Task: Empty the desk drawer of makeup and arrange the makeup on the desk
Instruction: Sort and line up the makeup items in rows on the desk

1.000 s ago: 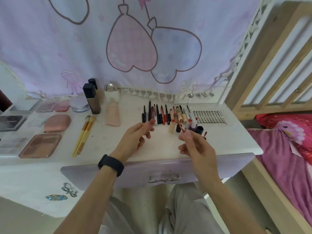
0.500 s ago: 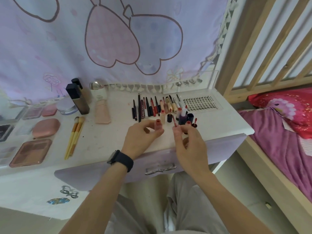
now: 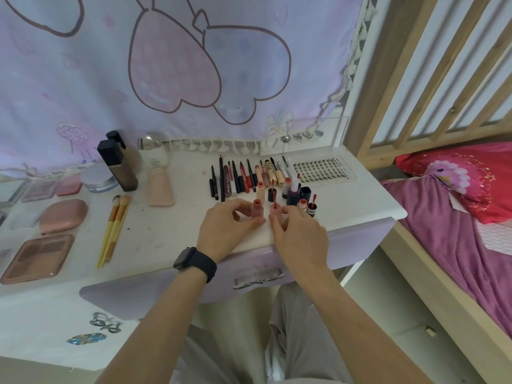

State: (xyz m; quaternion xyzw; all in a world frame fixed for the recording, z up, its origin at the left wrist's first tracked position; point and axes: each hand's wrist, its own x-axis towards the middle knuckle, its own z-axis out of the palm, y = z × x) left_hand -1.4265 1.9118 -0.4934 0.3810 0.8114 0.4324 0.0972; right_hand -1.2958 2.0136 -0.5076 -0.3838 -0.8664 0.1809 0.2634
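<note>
An open pink lip-gloss tube [image 3: 256, 209] stands upright on the white desk [image 3: 171, 228], near its front edge. My left hand [image 3: 228, 230] holds it between thumb and curled fingers. Right beside it stands the tube's cap with its wand [image 3: 274, 204] pointing up, and my right hand [image 3: 299, 235] pinches the cap at its base. Behind them sit several small open gloss bottles [image 3: 293, 194] and a row of pencils and liners [image 3: 243, 177]. The lilac drawer [image 3: 257, 279] below the desk edge is closed.
Left of my hands lie yellow brushes [image 3: 115, 225], a pink tube [image 3: 160, 185], a dark foundation bottle [image 3: 117, 166], a powder jar [image 3: 98, 180], a pink case [image 3: 63, 216] and palettes [image 3: 37, 257]. A lash tray [image 3: 321, 169] sits back right. A bed [image 3: 454, 217] stands right of the desk.
Both hands came down from in front of me to the desk. The tube and the wand cap, held in the air before, now stand on the desktop side by side.
</note>
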